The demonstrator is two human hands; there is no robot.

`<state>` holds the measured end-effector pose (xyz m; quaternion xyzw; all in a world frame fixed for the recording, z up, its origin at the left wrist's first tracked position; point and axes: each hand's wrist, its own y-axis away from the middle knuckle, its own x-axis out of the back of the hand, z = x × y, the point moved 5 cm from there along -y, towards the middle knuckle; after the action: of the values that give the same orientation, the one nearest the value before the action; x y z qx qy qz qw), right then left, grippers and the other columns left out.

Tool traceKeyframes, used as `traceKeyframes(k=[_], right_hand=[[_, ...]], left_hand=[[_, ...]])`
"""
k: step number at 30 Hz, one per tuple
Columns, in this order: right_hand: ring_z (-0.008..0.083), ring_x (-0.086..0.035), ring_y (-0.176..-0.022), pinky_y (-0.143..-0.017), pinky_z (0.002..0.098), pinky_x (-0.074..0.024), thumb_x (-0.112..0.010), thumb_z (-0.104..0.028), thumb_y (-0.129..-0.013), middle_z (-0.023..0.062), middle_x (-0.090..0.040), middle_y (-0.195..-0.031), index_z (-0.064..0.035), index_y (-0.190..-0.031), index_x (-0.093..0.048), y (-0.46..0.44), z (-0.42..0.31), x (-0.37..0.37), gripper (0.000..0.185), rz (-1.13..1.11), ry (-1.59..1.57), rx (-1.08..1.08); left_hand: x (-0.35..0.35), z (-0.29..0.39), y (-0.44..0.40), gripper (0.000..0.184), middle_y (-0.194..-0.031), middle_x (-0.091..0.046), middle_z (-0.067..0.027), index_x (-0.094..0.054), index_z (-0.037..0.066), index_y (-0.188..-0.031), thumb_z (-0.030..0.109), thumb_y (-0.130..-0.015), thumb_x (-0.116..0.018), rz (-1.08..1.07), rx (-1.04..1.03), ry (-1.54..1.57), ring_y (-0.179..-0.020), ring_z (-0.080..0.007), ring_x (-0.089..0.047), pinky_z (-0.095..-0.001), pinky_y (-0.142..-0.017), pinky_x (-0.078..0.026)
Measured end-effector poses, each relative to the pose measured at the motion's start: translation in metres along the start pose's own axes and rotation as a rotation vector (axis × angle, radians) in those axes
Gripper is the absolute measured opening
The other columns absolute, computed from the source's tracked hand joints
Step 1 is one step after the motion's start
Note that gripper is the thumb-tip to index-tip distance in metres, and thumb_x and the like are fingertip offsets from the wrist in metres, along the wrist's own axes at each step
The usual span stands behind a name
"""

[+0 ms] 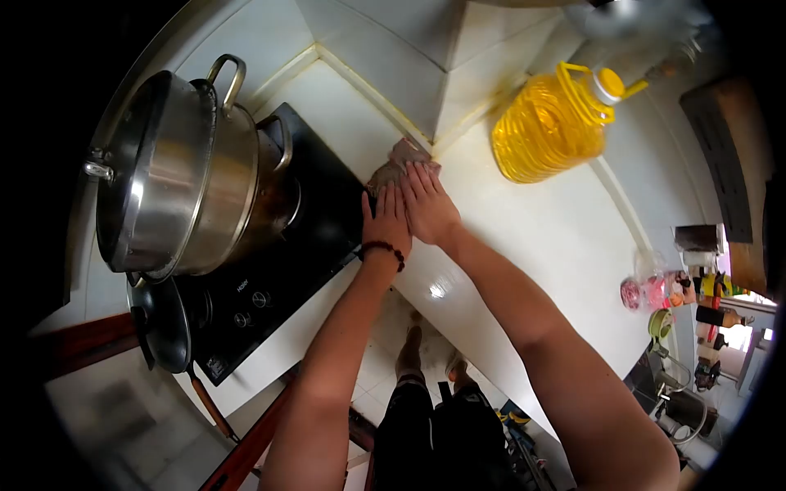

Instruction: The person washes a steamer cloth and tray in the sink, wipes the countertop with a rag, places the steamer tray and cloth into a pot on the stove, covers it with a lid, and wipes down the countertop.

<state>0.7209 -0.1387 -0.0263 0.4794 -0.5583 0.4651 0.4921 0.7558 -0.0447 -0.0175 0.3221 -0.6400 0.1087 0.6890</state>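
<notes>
A crumpled greyish-brown cloth (401, 157) lies on the white counter beside the cooktop's edge, close to the wall corner. My left hand (388, 222), with a dark bead bracelet at the wrist, rests flat on its near part, fingers stretched out. Just to the right, my right hand (431, 204) also lies flat, its fingertips pressing on the cloth. The two hands touch or nearly touch. Part of the cloth is hidden under the fingers.
A stacked steel steamer pot (176, 176) stands on the black cooktop (274, 282) at left. Nearer, a dark frying pan (168, 327) has its handle past the counter edge. A large yellow oil jug (548, 127) stands on the right counter (524, 221). A sink area (684, 409) is far right.
</notes>
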Motion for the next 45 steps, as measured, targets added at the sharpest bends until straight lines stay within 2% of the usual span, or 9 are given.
traceKeyframes(k=[2,7,14,16,22,29,39,40,45], right_hand=[[0.0422,-0.023,-0.152,-0.126,0.0493,-0.0150,-0.043,-0.025,-0.098,0.0294,-0.027,-0.162,0.0067,-0.152,-0.035,-0.039,0.003,-0.010,0.063,-0.003,-0.019,-0.012],[0.0403,-0.020,-0.154,-0.126,0.0475,-0.0137,-0.042,-0.032,-0.100,0.0287,-0.024,-0.163,0.0064,-0.155,-0.029,-0.059,0.001,-0.016,0.068,-0.095,-0.021,-0.097],[0.0400,-0.020,-0.154,-0.126,0.0483,-0.0145,-0.043,-0.033,-0.102,0.0278,-0.025,-0.163,0.0072,-0.154,-0.031,0.055,-0.009,0.016,0.067,-0.098,-0.012,-0.089],[0.0399,-0.020,-0.154,-0.126,0.0490,-0.0144,-0.044,-0.033,-0.102,0.0271,-0.026,-0.163,0.0069,-0.154,-0.033,0.103,-0.012,0.020,0.066,-0.099,-0.108,-0.095],[0.0395,-0.022,-0.153,-0.126,0.0496,-0.0146,-0.047,-0.036,-0.100,0.0274,-0.028,-0.162,0.0066,-0.151,-0.039,0.269,-0.025,0.031,0.066,-0.114,-0.149,-0.216],[0.0376,-0.031,-0.150,-0.124,0.0506,-0.0215,-0.055,-0.033,-0.096,0.0240,-0.036,-0.159,0.0033,-0.144,-0.050,0.488,-0.016,0.057,0.061,0.041,-0.318,-0.551],[0.0411,-0.028,-0.151,-0.123,0.0537,-0.0209,-0.062,-0.031,-0.092,0.0247,-0.033,-0.160,0.0032,-0.144,-0.049,0.778,0.006,0.072,0.064,0.087,-0.271,-1.158],[0.0454,-0.024,-0.151,-0.124,0.0560,-0.0175,-0.062,-0.031,-0.090,0.0298,-0.029,-0.160,0.0062,-0.145,-0.045,0.796,0.010,0.072,0.069,0.066,-0.267,-1.164],[0.0480,-0.020,-0.152,-0.124,0.0568,-0.0145,-0.061,-0.032,-0.090,0.0320,-0.024,-0.161,0.0092,-0.147,-0.040,0.833,0.053,0.069,0.074,0.027,-0.242,-1.190]], left_hand=[[-0.006,-0.028,-0.025,0.072,-0.171,-0.012,-0.0139,-0.015,0.005,-0.163,0.037,-0.104,-0.042,-0.035,0.055,-0.070,-0.157,-0.0267,-0.011,-0.0604,-0.124,-0.002],[0.005,-0.049,-0.034,0.075,-0.172,-0.006,-0.0133,-0.009,0.008,-0.164,0.039,-0.104,-0.042,-0.111,0.042,-0.010,-0.158,-0.0273,-0.008,-0.0575,-0.125,-0.002],[-0.007,0.022,0.037,0.079,-0.170,-0.012,-0.0177,-0.016,-0.003,-0.161,0.045,-0.103,-0.041,-0.059,-0.130,-0.157,-0.157,-0.0306,-0.010,-0.0545,-0.126,-0.002],[-0.015,0.052,0.068,0.091,-0.169,-0.008,-0.0230,-0.012,-0.008,-0.159,0.050,-0.100,-0.048,-0.092,-0.137,-0.005,-0.157,-0.0347,-0.007,-0.0522,-0.126,-0.001],[-0.041,0.158,0.172,0.099,-0.166,-0.010,-0.0294,-0.017,-0.008,-0.158,0.056,-0.094,-0.056,-0.159,-0.274,0.015,-0.155,-0.0447,-0.005,-0.0536,-0.126,-0.001],[-0.071,0.320,0.274,0.099,-0.164,-0.015,-0.0327,-0.025,-0.012,-0.155,0.059,-0.093,-0.054,-0.196,-0.602,-0.062,-0.153,-0.0490,-0.008,-0.0569,-0.125,-0.006],[-0.107,0.570,0.372,0.099,-0.166,-0.019,-0.0247,-0.029,-0.003,-0.157,0.063,-0.089,-0.058,-0.233,-1.178,-0.119,-0.154,-0.0457,-0.011,-0.0561,-0.126,-0.006],[-0.106,0.589,0.378,0.099,-0.166,-0.019,-0.0243,-0.029,-0.002,-0.157,0.063,-0.089,-0.058,-0.214,-1.229,-0.111,-0.154,-0.0451,-0.012,-0.0557,-0.126,-0.005],[-0.102,0.648,0.370,0.097,-0.167,-0.021,-0.0200,-0.029,0.000,-0.158,0.060,-0.089,-0.059,-0.133,-1.303,-0.050,-0.155,-0.0395,-0.014,-0.0522,-0.127,-0.006]])
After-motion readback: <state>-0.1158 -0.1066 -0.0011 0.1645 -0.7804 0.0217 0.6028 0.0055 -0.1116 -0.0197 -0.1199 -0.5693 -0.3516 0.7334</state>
